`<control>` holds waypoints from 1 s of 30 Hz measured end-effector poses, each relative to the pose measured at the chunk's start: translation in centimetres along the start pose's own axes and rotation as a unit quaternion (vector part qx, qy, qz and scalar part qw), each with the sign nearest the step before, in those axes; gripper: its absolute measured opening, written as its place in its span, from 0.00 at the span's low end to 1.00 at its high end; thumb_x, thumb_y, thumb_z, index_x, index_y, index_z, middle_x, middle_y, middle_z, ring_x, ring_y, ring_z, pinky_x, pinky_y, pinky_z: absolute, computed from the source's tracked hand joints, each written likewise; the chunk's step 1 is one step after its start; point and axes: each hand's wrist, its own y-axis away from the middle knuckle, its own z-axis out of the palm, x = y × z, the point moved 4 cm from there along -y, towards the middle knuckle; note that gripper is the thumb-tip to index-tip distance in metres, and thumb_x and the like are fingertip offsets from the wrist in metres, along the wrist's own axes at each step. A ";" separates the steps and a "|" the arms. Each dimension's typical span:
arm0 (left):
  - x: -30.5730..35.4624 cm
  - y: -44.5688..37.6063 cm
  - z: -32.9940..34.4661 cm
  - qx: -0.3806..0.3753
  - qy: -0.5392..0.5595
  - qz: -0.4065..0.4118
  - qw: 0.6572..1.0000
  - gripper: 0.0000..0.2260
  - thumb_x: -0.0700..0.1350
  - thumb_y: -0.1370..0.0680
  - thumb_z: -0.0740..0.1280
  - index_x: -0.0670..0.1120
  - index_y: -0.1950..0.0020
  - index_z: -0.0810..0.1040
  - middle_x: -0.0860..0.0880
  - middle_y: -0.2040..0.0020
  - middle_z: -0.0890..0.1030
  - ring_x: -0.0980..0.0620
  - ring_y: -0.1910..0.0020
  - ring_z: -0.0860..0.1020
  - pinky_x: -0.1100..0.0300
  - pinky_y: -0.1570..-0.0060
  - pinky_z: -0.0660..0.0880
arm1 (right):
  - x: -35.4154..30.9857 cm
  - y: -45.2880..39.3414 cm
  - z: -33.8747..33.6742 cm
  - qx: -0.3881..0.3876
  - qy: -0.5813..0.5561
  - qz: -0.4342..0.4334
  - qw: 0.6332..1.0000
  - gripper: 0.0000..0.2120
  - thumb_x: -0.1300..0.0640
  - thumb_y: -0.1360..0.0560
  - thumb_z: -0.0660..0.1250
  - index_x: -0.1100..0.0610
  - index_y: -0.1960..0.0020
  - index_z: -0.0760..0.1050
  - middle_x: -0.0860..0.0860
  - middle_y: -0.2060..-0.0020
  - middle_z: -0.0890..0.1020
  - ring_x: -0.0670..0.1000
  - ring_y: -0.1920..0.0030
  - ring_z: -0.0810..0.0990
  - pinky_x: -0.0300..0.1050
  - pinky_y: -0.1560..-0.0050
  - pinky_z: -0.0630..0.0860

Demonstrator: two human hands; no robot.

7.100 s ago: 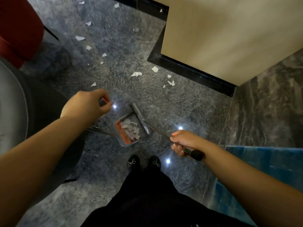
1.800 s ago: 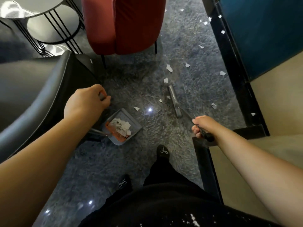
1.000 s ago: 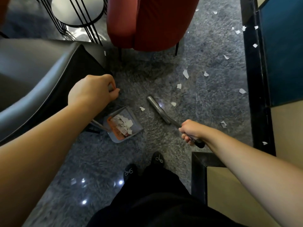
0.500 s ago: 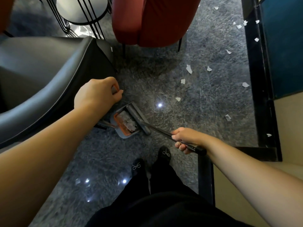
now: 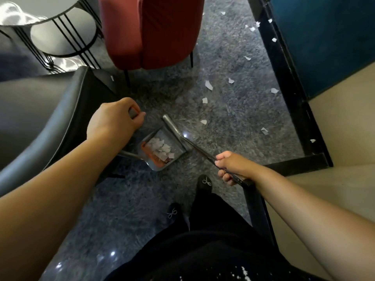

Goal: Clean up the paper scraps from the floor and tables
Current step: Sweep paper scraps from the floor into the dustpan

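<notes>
the left hand (image 5: 115, 120) is curled tight round the top of the dustpan's upright handle, and the dustpan (image 5: 160, 153) sits on the grey speckled floor (image 5: 233, 110) with its open mouth facing away from the person. the right hand (image 5: 229, 167) is wrapped round the black grip of the broom, whose long shaft runs down to the broom head (image 5: 175, 132). half a second ago that head lay across the pan's mouth, pushing scraps in; now it has drawn back just outside the pan's lip, beside its far edge. the heap of white paper scraps in the pan (image 5: 160, 148) looks fuller than it did a second ago, and the scrap that lay right in front of the pan then is gone from the floor. so one sweep has landed, and the broom seems to be going out for the next.

plenty remains. beyond the pan, loose scraps (image 5: 205, 100) dot the floor towards the red chair (image 5: 152, 31), the nearest lying just past the broom head, and more trail along the black skirting (image 5: 284, 63) further off. one small scrap clings to the grey seat (image 5: 40, 102) beside the pan. the round side table (image 5: 40, 15) behind that seat shows no scraps that i can make out.
</notes>
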 end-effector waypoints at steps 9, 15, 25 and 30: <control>5.7 -6.6 1.5 0.004 0.014 0.075 0.997 0.08 0.56 0.24 0.68 0.52 0.53 0.78 0.50 0.63 0.78 0.47 0.63 0.76 0.55 0.64 0.74 | -3.8 -1.5 -6.5 0.076 -0.058 -0.033 0.995 0.20 0.58 0.17 0.56 0.53 0.27 0.57 0.54 0.69 0.70 0.46 0.79 0.66 0.35 0.78 0.63; 11.1 -13.4 3.3 -0.007 -0.007 0.119 0.993 0.08 0.54 0.24 0.68 0.50 0.54 0.78 0.51 0.66 0.75 0.46 0.64 0.75 0.58 0.67 0.68 | -8.9 -4.0 -13.2 0.100 -0.064 -0.025 0.993 0.22 0.60 0.17 0.55 0.56 0.24 0.55 0.55 0.69 0.69 0.47 0.77 0.64 0.33 0.80 0.62; 16.9 -23.6 6.2 -0.049 -0.069 0.145 0.986 0.07 0.53 0.24 0.69 0.50 0.55 0.77 0.55 0.71 0.72 0.50 0.70 0.72 0.60 0.72 0.66 | -19.4 -10.4 -24.2 0.117 -0.017 0.000 0.993 0.17 0.59 0.17 0.54 0.57 0.28 0.61 0.54 0.69 0.69 0.46 0.77 0.65 0.33 0.79 0.62; 17.4 -27.2 7.1 -0.042 -0.075 0.128 0.988 0.07 0.55 0.25 0.69 0.54 0.57 0.76 0.57 0.73 0.70 0.58 0.74 0.68 0.65 0.75 0.61 | -23.9 -13.6 -27.2 0.116 0.018 -0.014 0.993 0.12 0.59 0.17 0.53 0.56 0.34 0.66 0.55 0.70 0.68 0.48 0.75 0.64 0.32 0.79 0.62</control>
